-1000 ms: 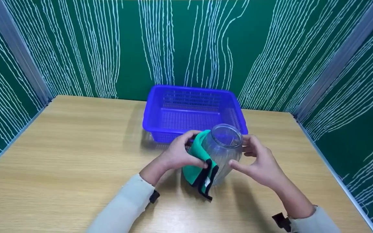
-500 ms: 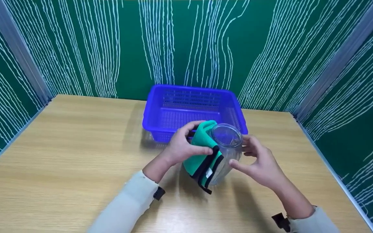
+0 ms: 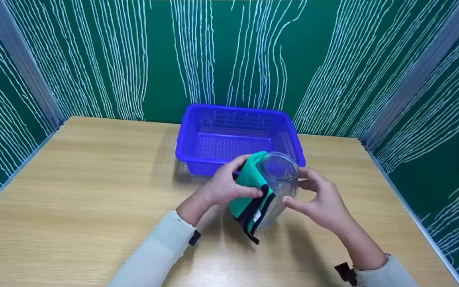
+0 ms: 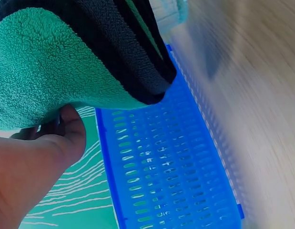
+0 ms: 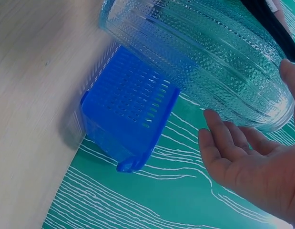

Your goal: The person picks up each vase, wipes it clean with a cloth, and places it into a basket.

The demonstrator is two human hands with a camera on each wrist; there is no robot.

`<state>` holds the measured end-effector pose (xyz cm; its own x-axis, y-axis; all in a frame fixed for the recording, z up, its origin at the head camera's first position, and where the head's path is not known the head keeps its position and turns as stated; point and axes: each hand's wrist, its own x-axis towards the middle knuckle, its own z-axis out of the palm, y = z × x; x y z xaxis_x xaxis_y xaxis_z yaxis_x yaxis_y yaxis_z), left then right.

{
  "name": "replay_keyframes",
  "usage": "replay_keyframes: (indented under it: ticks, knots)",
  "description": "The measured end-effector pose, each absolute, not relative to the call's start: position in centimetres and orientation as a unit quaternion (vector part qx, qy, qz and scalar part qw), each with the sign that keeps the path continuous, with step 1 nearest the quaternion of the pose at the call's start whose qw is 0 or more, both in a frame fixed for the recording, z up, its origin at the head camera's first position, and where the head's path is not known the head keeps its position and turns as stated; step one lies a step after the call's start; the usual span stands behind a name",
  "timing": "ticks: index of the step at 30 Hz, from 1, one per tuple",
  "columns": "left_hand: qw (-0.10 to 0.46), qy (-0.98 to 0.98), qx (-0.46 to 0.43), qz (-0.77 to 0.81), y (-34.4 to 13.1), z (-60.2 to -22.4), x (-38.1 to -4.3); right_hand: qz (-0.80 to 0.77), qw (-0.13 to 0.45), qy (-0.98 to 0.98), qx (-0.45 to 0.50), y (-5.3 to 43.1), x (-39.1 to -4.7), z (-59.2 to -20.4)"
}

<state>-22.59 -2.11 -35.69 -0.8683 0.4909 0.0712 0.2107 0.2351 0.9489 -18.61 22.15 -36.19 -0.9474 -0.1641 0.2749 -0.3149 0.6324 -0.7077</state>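
You have no legible text; the small white label [image 3: 257, 215] on your green cloth [image 3: 250, 175] is unreadable.

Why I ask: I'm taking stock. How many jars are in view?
1: the jar is between the cloth and the right hand, in front of the basket.

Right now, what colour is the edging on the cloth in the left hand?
Black. The edging borders the green cloth, clearest in the left wrist view.
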Motion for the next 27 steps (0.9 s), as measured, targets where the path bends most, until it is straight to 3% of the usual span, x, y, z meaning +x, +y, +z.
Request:
replay_keyframes:
  ticks: [7, 27]
  knots:
    - [0.096, 0.782, 0.235, 0.569, -1.8, -38.8, -24.4, 0.409, 0.089, -0.899, 0.126, 22.2, -18.6, -36.4]
    - [0.103, 0.852, 0.218, 0.465, -1.5, -40.6, -24.2, 0.420, 0.084, -0.894, 0.129, 22.0, -18.3, -36.1]
